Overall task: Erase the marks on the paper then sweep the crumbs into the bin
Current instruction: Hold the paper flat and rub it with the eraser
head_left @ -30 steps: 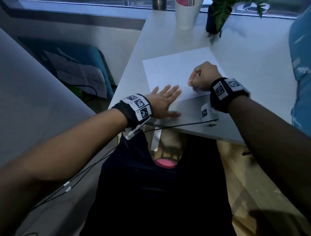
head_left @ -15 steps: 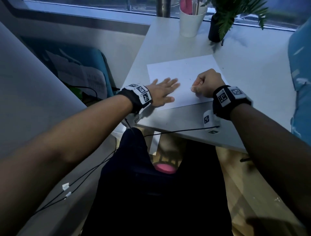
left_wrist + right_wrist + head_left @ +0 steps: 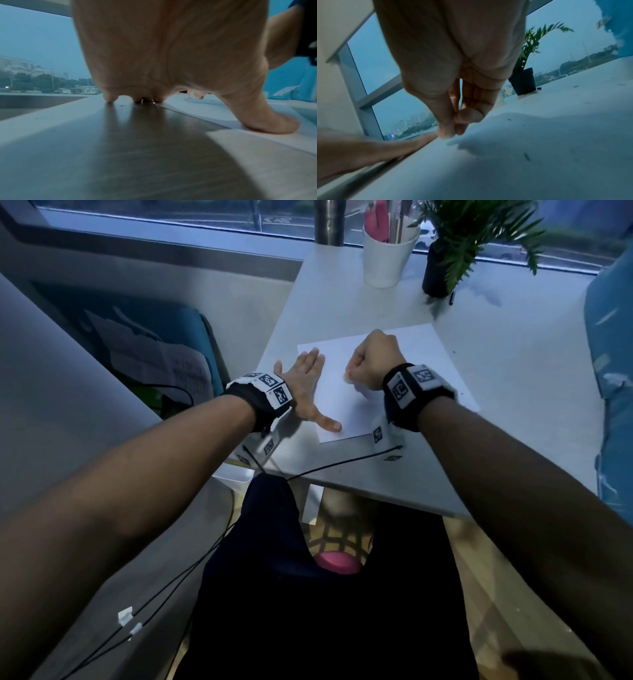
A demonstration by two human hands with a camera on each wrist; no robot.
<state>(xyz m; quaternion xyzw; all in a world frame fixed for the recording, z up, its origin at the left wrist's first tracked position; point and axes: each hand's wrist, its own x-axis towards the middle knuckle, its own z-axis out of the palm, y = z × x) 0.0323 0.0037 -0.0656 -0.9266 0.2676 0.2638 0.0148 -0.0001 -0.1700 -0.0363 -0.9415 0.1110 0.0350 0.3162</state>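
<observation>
One sheet of paper (image 3: 404, 361), one white cup (image 3: 388, 256), one potted plant (image 3: 442, 268), two hands, one table (image 3: 496, 440).

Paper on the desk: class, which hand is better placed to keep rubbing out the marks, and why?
Right. The right hand is curled over the paper, fingertips pinched at the sheet; the left hand lies flat pinning its edge.

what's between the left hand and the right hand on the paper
Only bare paper lies between the left hand and right hand, shown in the head view.

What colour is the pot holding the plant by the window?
Black pot; the right wrist view shows it best.
</observation>
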